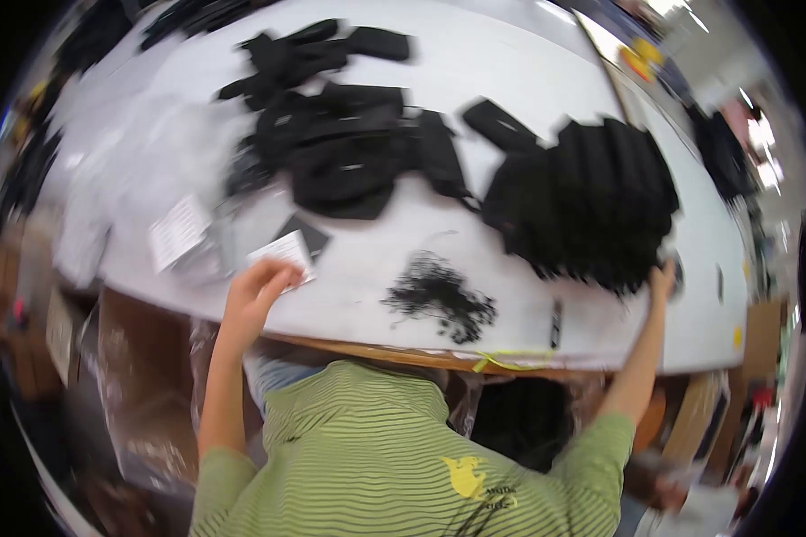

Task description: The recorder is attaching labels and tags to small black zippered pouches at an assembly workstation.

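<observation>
My left hand (252,294) reaches up over the near edge of the white table (510,63), its fingertips pinching a small white card (285,251) that lies partly over a dark square piece (306,234). Far to the right, my right hand (661,279) touches the lower right edge of a fanned stack of black fabric pieces (591,201). Blur hides its fingers, so its grip is unclear. My green striped shirt (394,447) fills the bottom of the view.
A heap of black straps and pouches (349,152) covers the table's middle. Between my hands lie a tangle of black threads (439,300) and a black pen (555,324). Clear plastic bags (134,152) and a printed white sheet (179,233) lie left. Cardboard boxes (143,358) stand under the table.
</observation>
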Demonstrator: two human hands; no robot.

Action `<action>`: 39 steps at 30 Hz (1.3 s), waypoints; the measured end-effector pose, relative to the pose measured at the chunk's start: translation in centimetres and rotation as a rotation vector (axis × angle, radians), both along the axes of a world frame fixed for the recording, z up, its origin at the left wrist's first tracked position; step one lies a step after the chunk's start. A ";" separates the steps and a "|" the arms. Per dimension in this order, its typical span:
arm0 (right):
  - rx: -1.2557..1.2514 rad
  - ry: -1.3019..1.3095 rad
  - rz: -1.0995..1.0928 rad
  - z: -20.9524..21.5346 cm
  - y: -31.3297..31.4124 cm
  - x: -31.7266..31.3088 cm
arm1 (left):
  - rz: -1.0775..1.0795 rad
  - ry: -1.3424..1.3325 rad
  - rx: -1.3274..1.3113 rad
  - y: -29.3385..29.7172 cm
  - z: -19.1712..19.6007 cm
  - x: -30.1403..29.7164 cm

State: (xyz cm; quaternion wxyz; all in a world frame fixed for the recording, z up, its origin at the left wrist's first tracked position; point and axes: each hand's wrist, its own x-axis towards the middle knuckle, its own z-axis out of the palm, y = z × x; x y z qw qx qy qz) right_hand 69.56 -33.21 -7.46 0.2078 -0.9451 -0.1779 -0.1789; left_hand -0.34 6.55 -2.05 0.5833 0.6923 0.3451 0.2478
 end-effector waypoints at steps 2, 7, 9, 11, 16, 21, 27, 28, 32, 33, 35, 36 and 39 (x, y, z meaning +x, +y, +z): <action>0.088 -0.048 -0.010 -0.8 -0.2 0.2 | 0.111 -0.055 0.101 2.9 1.4 -0.5; 0.386 -0.081 0.182 -1.4 2.4 -5.3 | 0.444 0.013 0.557 9.7 4.1 -3.5; 0.376 -0.180 0.036 -1.1 4.0 -10.1 | 0.620 0.045 0.853 13.0 4.6 -4.9; 0.386 -0.180 0.024 -0.3 6.2 -16.2 | 0.624 0.127 1.203 17.8 5.1 -6.5; 0.411 -0.163 0.192 0.1 9.3 -25.0 | 0.190 1.207 0.651 29.6 4.5 -7.5; 0.341 -0.110 0.245 1.9 9.6 -31.8 | -0.009 1.284 0.719 32.3 2.0 -3.2; 0.384 -0.065 0.134 2.6 6.5 -35.4 | -0.351 0.970 1.019 31.0 1.1 1.8; 0.381 -0.022 0.074 3.0 6.5 -36.2 | -0.433 0.891 1.068 30.9 1.1 1.5; 0.344 -0.044 0.049 2.4 6.5 -37.0 | -0.717 0.556 1.213 21.1 3.7 8.1; 0.342 -0.038 0.034 2.0 6.1 -37.2 | -0.780 0.470 1.235 19.3 4.1 9.8; 0.364 -0.010 0.038 1.6 6.0 -37.6 | -0.848 0.362 1.257 16.5 5.2 11.1; 0.376 0.011 0.050 1.8 6.1 -38.0 | -0.861 0.326 1.261 14.9 5.7 11.9; 0.356 0.029 0.011 0.9 5.2 -38.7 | -0.861 0.259 1.259 14.4 4.6 13.3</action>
